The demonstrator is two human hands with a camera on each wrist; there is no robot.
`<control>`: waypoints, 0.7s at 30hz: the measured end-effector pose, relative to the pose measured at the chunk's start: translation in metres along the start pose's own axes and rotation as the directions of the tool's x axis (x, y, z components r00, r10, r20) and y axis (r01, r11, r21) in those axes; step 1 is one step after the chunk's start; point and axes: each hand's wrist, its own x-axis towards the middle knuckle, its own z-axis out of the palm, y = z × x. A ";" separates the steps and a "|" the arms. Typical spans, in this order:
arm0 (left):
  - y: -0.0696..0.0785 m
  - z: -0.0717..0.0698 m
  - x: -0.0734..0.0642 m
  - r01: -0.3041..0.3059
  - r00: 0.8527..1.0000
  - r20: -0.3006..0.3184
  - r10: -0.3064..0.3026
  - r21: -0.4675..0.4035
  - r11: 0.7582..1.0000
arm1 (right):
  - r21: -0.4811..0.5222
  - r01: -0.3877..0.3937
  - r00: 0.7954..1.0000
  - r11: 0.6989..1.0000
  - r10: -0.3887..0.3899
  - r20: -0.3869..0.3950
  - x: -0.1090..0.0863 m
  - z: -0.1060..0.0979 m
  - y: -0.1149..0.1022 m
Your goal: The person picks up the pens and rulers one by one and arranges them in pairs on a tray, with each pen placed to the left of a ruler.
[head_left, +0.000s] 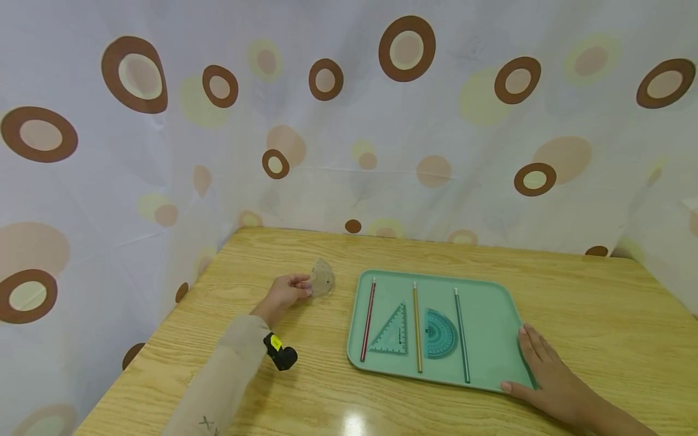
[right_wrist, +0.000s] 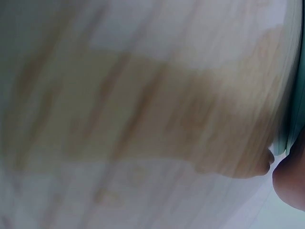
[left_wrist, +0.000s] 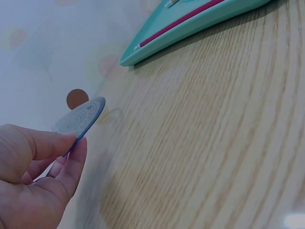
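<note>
My left hand (head_left: 286, 295) pinches a clear protractor (head_left: 323, 278) between thumb and fingers, left of the tray. In the left wrist view the protractor (left_wrist: 82, 117) tilts up from the fingertips, above the wooden table. At the right end of the green tray (head_left: 493, 339), my right hand (head_left: 556, 378) rests against the rim, fingers extended along the side and thumb at the near edge. On the tray lie a red pencil (head_left: 368, 320), a green set square (head_left: 397, 336), a yellow pencil (head_left: 417, 327), a green protractor (head_left: 440, 334) and a green pencil (head_left: 462, 336).
The wooden table (head_left: 305, 387) reaches back to a white curtain (head_left: 349, 133) with brown and pale circles, which also runs along both sides. A black wrist camera (head_left: 280, 352) is strapped over the left sleeve (head_left: 223, 375).
</note>
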 end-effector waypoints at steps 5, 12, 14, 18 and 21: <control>-0.001 0.004 -0.001 0.003 1.000 -0.023 -0.004 -0.049 0.999 | -0.019 0.005 1.000 1.000 -0.005 -0.005 0.000 0.001 0.001; -0.001 0.010 -0.002 -0.022 0.998 -0.055 0.017 -0.076 0.997 | -0.029 0.015 1.000 0.999 -0.016 -0.016 0.000 0.002 0.001; -0.001 0.012 -0.003 -0.028 0.998 -0.063 0.023 -0.090 0.996 | -0.027 0.017 1.000 0.999 -0.017 -0.016 0.000 0.002 0.001; -0.002 0.016 -0.003 -0.041 0.997 -0.077 0.032 -0.121 0.992 | -0.026 0.015 1.000 1.000 -0.016 -0.011 0.000 0.002 0.001; -0.001 0.019 -0.003 -0.050 0.996 -0.083 0.039 -0.136 0.989 | -0.027 0.012 1.000 1.000 -0.012 -0.008 0.001 0.001 0.001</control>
